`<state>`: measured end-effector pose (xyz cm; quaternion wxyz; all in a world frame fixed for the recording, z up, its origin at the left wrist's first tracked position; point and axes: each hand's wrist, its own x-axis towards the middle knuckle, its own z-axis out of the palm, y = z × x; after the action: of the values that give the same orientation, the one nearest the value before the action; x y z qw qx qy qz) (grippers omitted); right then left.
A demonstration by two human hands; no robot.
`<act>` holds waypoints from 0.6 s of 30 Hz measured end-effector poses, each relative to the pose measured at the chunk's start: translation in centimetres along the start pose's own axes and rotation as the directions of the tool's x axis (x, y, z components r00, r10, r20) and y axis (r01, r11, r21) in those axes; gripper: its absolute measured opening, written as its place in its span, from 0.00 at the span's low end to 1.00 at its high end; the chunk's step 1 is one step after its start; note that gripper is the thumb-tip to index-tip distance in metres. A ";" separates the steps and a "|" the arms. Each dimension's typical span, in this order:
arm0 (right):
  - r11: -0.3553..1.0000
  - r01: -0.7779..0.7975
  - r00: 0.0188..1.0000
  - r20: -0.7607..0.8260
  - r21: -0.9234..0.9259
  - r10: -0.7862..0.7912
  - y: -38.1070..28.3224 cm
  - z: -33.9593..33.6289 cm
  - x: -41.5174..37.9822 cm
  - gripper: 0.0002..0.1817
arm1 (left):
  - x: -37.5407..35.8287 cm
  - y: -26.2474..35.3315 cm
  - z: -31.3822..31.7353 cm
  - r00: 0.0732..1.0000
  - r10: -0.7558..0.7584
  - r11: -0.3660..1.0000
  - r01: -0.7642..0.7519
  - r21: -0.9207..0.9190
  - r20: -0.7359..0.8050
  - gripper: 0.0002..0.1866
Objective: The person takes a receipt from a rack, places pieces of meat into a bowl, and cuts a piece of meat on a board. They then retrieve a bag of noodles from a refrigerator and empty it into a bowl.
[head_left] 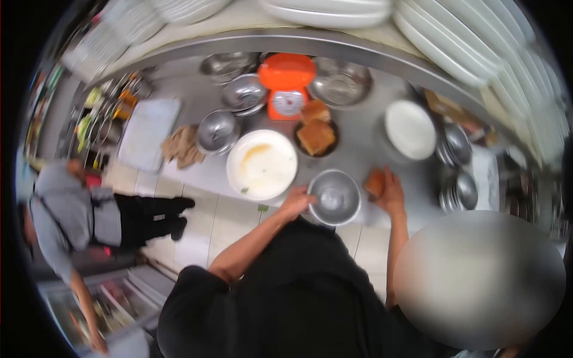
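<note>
My left hand (294, 203) grips the left rim of a metal mixing bowl (335, 197) at the counter's near edge; the bowl's inside looks bare. To its right, my right hand (391, 192) is closed around a browned piece of bread (375, 182), low over the counter. Similar toasted bread (316, 138) sits in a dark round dish beyond the bowl. Left of that stands a large white plate (271, 179) with a brown sauce smear and a small green leaf on it.
An orange kitchen scale (288, 102) stands behind, among metal bowls (218, 132). A white oval plate (410, 130) lies right, near stacked small bowls (459, 190). Left are a brown cloth (182, 147) and white cutting board (149, 134). A co-worker (71, 206) reaches into an open drawer.
</note>
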<state>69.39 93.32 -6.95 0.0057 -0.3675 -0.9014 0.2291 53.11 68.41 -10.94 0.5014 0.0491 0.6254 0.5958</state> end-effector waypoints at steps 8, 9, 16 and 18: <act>0.953 -0.022 0.998 0.066 0.303 0.002 0.1 -3.1 1.5 0.44 | 0.7 -0.4 1.4 0.998 0.061 0.991 -0.058 0.122 -0.024 0.13; 0.895 -0.045 0.997 0.082 0.445 0.009 -0.9 -3.9 1.3 0.43 | -0.7 0.7 1.4 1.000 0.013 0.988 -0.009 0.157 -0.027 0.14; 0.335 -0.217 0.964 0.256 0.917 -0.074 -8.9 -3.1 -2.4 0.33 | -7.4 0.1 -5.8 0.944 0.317 0.877 -0.255 0.407 -0.092 0.18; 0.047 -0.317 0.934 0.320 0.947 -0.160 -13.9 0.0 -3.3 0.29 | -10.4 1.4 -9.9 0.924 0.372 0.901 -0.337 0.272 -0.088 0.19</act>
<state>62.63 82.45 -0.59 0.0879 -0.2650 -0.4560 0.8450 50.66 55.10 -6.02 0.3296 0.1842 0.7096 0.5949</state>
